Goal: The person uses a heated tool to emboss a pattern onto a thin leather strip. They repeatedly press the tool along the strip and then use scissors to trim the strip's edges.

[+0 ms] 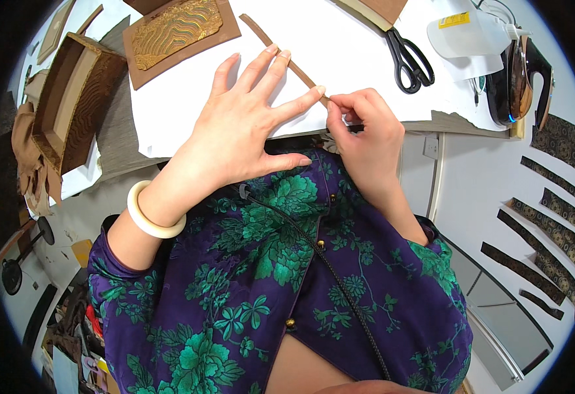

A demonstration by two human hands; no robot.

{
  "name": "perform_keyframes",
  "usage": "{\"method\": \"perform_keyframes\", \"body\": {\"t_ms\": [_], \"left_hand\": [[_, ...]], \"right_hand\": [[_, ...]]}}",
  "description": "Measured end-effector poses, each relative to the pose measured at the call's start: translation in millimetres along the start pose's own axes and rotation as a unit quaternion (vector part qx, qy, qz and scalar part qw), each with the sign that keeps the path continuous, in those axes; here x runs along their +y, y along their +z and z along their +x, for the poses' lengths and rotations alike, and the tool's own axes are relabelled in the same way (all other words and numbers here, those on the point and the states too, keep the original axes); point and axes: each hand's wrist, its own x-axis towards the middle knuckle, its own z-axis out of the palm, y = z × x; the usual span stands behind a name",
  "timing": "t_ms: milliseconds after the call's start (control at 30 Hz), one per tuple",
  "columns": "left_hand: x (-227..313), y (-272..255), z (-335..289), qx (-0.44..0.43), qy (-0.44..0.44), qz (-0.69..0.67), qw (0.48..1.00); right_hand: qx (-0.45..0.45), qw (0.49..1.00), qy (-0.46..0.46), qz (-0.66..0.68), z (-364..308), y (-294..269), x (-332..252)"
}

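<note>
A narrow brown strip of fabric or leather lies slantwise on the white paper. My left hand is spread flat, its fingertips pressing along the strip and its thumb held away, with a pale bangle on the wrist. Thumb and fingers of my right hand pinch the strip's near end at the table edge. Beyond my left fingers rests a brown panel bearing a gold wavy-patterned piece.
Black-handled scissors lie right of my hands. Farther right are a clear plastic bottle and a dark iron. A patterned open box stands at left beside brown cloth. Dark patterned strips are at far right.
</note>
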Motion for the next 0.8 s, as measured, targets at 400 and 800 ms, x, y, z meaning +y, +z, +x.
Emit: {"method": "perform_keyframes", "body": {"t_ms": [400, 800], "left_hand": [[0, 0, 1, 0.006, 0.001, -0.01, 1.0], [-1, 0, 1, 0.0, -0.006, -0.013, 1.0]], "right_hand": [[-0.073, 0.878, -0.336, -0.332, 6, -16, -3], [-0.11, 0.804, -0.357, -0.463, -11, -17, -14]]}}
